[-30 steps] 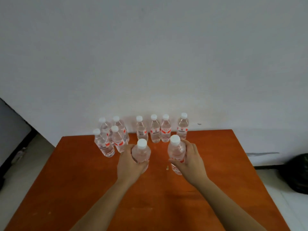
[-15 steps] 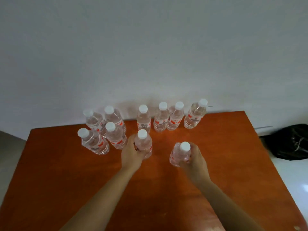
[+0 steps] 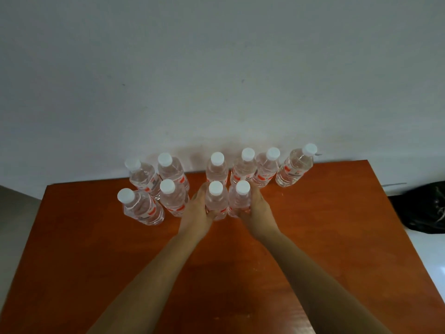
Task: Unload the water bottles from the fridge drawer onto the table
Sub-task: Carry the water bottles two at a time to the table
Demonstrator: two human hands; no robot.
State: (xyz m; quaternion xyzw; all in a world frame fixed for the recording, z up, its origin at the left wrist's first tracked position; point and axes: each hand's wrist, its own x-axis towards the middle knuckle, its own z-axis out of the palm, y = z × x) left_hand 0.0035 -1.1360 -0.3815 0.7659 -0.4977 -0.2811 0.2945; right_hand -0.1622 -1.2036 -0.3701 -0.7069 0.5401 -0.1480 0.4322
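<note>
Both my arms are reaching out over the orange-brown table [image 3: 96, 249], and each hand is gripping a water bottle. My left hand [image 3: 196, 213] is curling round the lower body of the left bottle [image 3: 216, 201], with the thumb wrapping the near side and the fingers going round the left side. My right hand [image 3: 260, 210] is mirroring that on the right bottle [image 3: 240, 201], fingers closing snugly round its lower half. The pair are standing upright, side by side and just about touching, white caps pointing up at me. Their bases are sitting down at tabletop level, but my fingers are hiding whether they are actually resting on the wood.

These two are filling the front rank of the group near the table's far edge. Just beside my left hand the second front bottle [image 3: 173, 201] is standing upright, and beyond it the front-left bottle [image 3: 142, 208] is standing nearest the left side.

Directly behind my pair, the rear centre bottle [image 3: 217, 169] and the rear neighbour bottle [image 3: 244, 169] are standing close to the grey wall [image 3: 216, 68]. The far-right bottle [image 3: 295, 169] is standing a little apart at the end of that back line. Every one is showing clear plastic, a white cap and a label with red on it.

Off the table's right side, a black bag [image 3: 421, 208] is lying on the pale floor.
</note>
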